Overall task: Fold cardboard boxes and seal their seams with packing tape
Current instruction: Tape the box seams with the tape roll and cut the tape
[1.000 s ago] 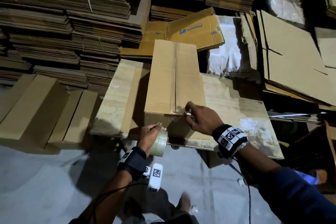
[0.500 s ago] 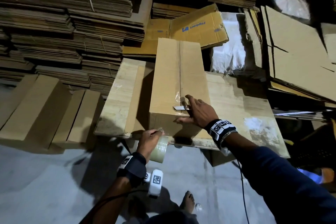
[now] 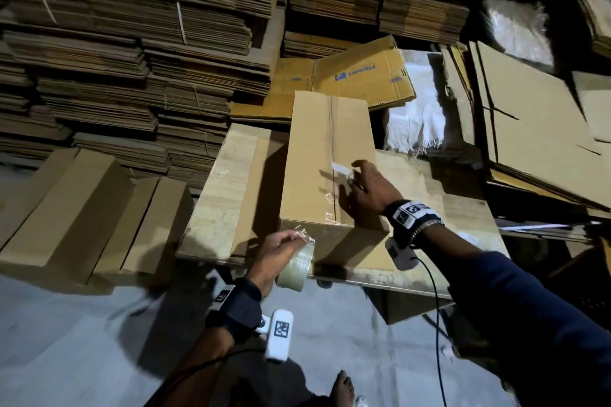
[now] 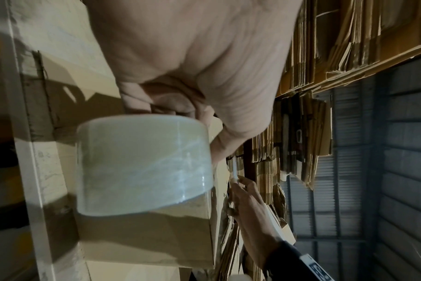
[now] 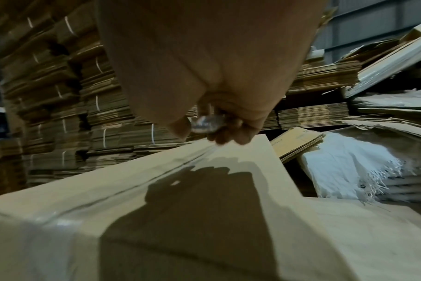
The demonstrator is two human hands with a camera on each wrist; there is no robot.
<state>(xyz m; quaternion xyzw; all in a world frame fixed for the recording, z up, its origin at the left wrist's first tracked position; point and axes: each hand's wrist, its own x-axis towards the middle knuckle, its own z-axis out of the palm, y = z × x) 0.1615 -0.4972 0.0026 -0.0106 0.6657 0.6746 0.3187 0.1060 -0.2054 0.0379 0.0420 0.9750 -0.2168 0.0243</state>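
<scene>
A long closed cardboard box [image 3: 314, 149] lies lengthwise on a wooden table [image 3: 224, 182], its centre seam running away from me. My left hand [image 3: 296, 238] grips a roll of clear packing tape [image 3: 296, 266] just below the box's near end; the roll [image 4: 142, 163] fills the left wrist view. Clear tape runs from the roll up over the near edge and along the seam. My right hand [image 3: 355, 175] pinches the free tape end [image 3: 340, 169] above the seam, about a third of the way along the box top. The right wrist view shows the crumpled tape end [image 5: 204, 123] between the fingertips [image 5: 228, 136].
Tall stacks of flat cardboard [image 3: 132, 43] stand behind and to the left. Folded boxes [image 3: 82, 208] lie on the floor at left. A printed flat carton [image 3: 360, 76] and a white sack [image 3: 413, 122] sit behind the table, with large sheets [image 3: 529, 129] at right. Grey floor lies below.
My right hand has travelled away from me along the seam, from the box's near edge up onto the top, drawing out tape. The left hand stays by the near edge with the roll.
</scene>
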